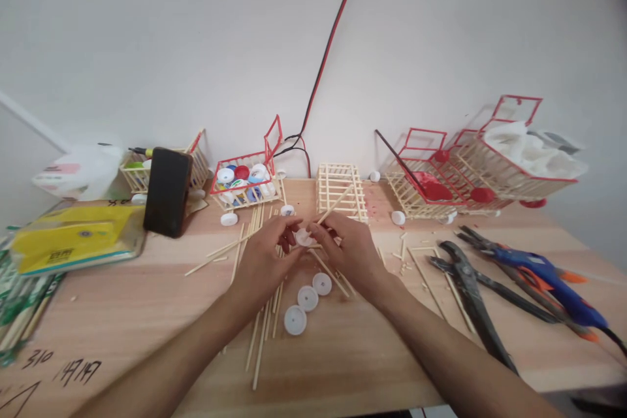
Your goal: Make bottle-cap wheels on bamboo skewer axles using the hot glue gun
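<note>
My left hand (268, 249) pinches a whitish bottle cap (304, 237) between thumb and fingers, above the middle of the table. My right hand (349, 248) is closed on a thin wooden stick (336, 204), which slants up to the right; its lower end is close to the cap, and I cannot tell whether it goes into it. Below the hands three white bottle caps (308, 298) lie in a slanting row, hollow side up. Loose wooden sticks (264, 333) are spread under and beside my left hand. Behind the hands stands a small stick frame (341, 191).
Along the wall stand little stick carts: one full of caps (246, 184), others (426, 186) with red trim at right. Pliers (473, 300) and a blue glue gun (548, 281) lie right. A dark phone (168, 192) leans at left by a yellow packet (78, 238).
</note>
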The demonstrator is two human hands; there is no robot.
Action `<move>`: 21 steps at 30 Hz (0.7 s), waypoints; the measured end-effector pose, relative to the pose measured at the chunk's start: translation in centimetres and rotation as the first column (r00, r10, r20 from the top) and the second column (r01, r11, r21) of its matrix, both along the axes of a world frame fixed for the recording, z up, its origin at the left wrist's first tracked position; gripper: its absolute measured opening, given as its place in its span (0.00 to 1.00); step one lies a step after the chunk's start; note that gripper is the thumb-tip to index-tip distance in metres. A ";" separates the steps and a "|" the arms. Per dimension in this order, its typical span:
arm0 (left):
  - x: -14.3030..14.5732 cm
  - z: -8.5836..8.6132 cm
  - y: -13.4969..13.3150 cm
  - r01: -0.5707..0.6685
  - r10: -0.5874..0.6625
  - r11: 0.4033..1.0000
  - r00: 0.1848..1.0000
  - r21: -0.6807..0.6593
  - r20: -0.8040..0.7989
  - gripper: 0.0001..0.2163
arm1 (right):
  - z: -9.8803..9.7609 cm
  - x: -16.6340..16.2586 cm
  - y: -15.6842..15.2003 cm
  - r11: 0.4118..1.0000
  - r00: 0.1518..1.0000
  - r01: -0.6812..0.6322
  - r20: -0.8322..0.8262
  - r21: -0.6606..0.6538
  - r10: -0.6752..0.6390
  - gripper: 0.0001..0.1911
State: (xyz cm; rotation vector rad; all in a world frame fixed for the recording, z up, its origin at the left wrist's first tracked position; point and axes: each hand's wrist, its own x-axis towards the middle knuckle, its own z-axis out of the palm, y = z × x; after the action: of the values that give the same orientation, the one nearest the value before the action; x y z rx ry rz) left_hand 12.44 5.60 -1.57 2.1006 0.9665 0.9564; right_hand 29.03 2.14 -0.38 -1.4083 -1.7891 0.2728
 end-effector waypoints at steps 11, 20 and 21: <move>-0.1 0.2 0.2 -0.006 0.007 0.998 1.000 -0.057 0.013 0.13 | 0.0 -0.1 0.1 0.999 0.999 0.029 -0.015 -0.018 -0.030 0.10; -0.1 -0.3 0.3 0.006 -0.006 1.000 1.000 -0.002 0.001 0.11 | -0.2 0.0 -0.2 0.999 0.999 0.024 0.048 -0.024 -0.023 0.11; -0.1 -0.2 0.3 0.008 -0.008 1.000 1.000 0.003 0.009 0.11 | -0.1 0.0 -0.3 1.000 0.999 0.018 0.052 -0.017 -0.017 0.11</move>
State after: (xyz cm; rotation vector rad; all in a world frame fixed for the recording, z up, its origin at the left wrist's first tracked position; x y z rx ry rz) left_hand 12.36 5.88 -1.81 2.0995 0.9524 0.9635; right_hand 29.06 1.84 -0.49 -1.4547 -1.8193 0.2460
